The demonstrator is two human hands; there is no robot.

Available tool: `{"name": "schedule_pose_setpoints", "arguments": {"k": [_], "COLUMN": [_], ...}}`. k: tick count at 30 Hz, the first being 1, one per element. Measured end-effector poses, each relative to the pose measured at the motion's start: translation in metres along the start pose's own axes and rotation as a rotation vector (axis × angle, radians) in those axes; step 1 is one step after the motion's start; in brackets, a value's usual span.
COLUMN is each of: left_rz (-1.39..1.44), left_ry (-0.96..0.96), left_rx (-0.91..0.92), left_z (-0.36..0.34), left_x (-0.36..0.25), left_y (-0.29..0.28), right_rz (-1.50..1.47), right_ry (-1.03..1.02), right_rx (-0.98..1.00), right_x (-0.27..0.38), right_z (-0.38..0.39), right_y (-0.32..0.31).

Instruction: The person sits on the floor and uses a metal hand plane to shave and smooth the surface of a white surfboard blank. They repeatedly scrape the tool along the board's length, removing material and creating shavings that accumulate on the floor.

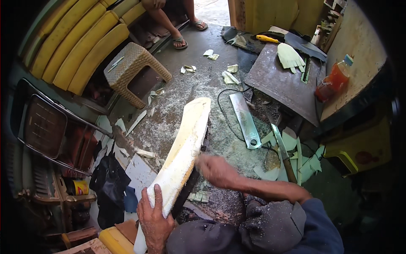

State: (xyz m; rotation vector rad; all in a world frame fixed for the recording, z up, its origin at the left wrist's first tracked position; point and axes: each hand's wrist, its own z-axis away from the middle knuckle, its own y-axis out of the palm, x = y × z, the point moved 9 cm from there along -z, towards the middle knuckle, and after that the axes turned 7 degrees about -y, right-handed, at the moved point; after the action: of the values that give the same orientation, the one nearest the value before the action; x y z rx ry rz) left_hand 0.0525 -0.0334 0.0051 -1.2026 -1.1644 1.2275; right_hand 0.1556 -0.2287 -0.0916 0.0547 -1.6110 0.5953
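Over floor (175, 88), foam slab (186, 146), hands (155, 222) — right (218, 171) blurred

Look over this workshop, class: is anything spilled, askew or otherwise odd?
Yes: pale dust lies scattered over the dark floor around the foam piece held by the left hand, which looks messy. A long-bladed tool lies loose among offcuts at right, an odd spot for a blade.

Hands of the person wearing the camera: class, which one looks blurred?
The right hand, at the right edge of the pale foam piece: its outline is smeared, whereas the left hand, on the foam's lower part, shows distinct fingers.
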Motion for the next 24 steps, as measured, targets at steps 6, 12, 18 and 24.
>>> {"name": "schedule_pose_setpoints", "arguments": {"k": [6,12,18,24], "left_rz": [0.01,0.181,0.333,0.51], "left_ry": [0.042,-0.002,-0.187,-0.301], "left_rx": [0.049,0.072,0.227,0.323], "left_z": [-0.012,-0.017,0.0,0.022], "left_x": [0.005,0.03,0.07,0.102], "left_y": [-0.007,-0.03,-0.015,0.021], "right_rz": [0.169,0.772,0.88,0.117], "right_ry": [0.048,0.496,0.455,-0.143], "right_rx": [0.046,-0.312,-0.342,-0.331], "right_x": [-0.093,-0.25,-0.276,-0.112], "right_z": [0.007,0.015,0.01,-0.015], "right_y": [-0.06,-0.092,-0.114,-0.061]}}
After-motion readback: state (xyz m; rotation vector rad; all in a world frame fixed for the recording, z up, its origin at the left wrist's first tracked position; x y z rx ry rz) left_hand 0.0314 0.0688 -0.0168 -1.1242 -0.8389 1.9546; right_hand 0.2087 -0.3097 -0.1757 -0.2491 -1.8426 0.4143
